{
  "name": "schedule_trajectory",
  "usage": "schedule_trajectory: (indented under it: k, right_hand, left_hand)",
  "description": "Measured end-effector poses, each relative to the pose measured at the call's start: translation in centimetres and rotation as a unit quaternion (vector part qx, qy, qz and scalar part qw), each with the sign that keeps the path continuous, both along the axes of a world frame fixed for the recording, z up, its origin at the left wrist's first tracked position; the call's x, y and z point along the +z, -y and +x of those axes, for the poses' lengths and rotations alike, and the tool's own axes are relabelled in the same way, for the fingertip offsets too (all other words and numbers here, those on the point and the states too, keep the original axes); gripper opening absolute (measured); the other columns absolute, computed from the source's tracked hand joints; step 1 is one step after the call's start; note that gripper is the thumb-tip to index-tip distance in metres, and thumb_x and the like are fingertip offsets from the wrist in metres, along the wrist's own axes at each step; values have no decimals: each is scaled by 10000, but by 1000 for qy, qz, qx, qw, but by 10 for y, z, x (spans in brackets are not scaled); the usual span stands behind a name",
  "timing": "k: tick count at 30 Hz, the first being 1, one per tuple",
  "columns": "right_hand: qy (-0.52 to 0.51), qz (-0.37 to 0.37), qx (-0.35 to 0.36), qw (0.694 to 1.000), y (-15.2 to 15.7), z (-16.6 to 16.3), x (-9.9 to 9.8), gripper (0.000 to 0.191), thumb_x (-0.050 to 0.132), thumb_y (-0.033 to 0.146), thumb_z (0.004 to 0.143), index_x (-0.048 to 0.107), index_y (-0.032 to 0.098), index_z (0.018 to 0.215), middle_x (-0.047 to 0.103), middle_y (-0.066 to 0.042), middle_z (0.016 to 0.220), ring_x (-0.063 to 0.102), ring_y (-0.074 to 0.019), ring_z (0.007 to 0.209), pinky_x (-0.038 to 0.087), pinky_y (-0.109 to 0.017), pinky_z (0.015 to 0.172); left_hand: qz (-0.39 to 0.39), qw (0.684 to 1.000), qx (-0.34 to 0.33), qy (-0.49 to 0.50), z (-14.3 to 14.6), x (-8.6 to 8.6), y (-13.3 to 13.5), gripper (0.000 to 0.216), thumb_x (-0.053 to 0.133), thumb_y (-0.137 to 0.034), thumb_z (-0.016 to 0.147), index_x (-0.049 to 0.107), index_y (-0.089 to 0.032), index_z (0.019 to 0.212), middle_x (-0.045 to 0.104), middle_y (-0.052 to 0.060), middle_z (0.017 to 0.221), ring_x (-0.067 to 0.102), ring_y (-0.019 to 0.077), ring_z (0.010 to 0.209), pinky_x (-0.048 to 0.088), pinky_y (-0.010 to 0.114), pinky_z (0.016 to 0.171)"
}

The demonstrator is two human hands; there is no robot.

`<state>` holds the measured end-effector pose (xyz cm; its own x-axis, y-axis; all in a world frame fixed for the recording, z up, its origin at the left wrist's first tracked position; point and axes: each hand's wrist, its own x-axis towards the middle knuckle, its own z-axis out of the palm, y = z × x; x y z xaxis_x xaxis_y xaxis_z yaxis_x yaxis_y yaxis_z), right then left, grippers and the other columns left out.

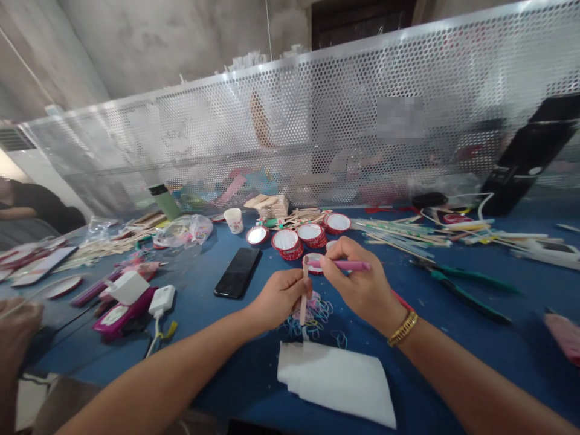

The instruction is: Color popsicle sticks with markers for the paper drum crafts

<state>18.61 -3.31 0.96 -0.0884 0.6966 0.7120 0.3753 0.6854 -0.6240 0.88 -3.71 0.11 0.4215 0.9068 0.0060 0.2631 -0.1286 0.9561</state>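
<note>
My left hand (pixel 281 296) pinches a flat, pale wooden stick (pixel 303 311) that stands roughly upright over the table. Closed around a pink pen-like tool (pixel 353 265) is my right hand (pixel 357 290), with the tool's tip end by the top of the stick; whether they touch I cannot tell. Behind the hands is a small round red-rimmed piece with a white top (pixel 314 266), partly hidden by my right fingers. Tangled coloured rubber bands (pixel 322 311) lie below the hands. Nearer to me rests a folded white sheet (pixel 339 380), of paper or cloth.
A black phone (pixel 238 273) lies left of my hands, near stacked red-rimmed discs (pixel 287 241) and a paper cup (pixel 234 221). Green-handled pliers (pixel 466 290) and thin sticks (pixel 403 231) are at right. Chargers (pixel 128 287) and another person's hand (pixel 20 326) are at left. A perforated metal screen (pixel 203 133) stands behind.
</note>
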Motion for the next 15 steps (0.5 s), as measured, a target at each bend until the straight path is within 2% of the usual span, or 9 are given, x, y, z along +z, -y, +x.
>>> schedule_trajectory:
  k: [5, 8, 15]
  right_hand:
    - [37, 4, -27, 999, -3, 4, 0, 228, 571, 246, 877, 449, 221, 686, 515, 32, 639, 461, -133, 603, 357, -291, 596]
    - [25, 16, -44, 999, -3, 7, 1, 232, 577, 250, 876, 459, 219, 679, 523, 27, 641, 482, -138, 620, 364, -295, 604]
    - [4, 15, -23, 1000, 1, 1, 2, 223, 575, 253, 887, 474, 216, 692, 545, 27, 657, 486, -126, 608, 369, -292, 594]
  left_hand:
    - [16, 1000, 12, -9, -1, -1, -1, 374, 507, -500, 859, 515, -184, 661, 381, -69, 451, 331, 80, 398, 239, 219, 406]
    - [13, 1000, 28, 0, -2, -1, -3, 363, 514, -491, 853, 518, -183, 662, 390, -64, 454, 339, 82, 406, 233, 219, 412]
    - [9, 1000, 16, -3, 0, 0, -2, 403, 518, -546, 843, 502, -189, 655, 369, -71, 448, 327, 80, 398, 241, 218, 409]
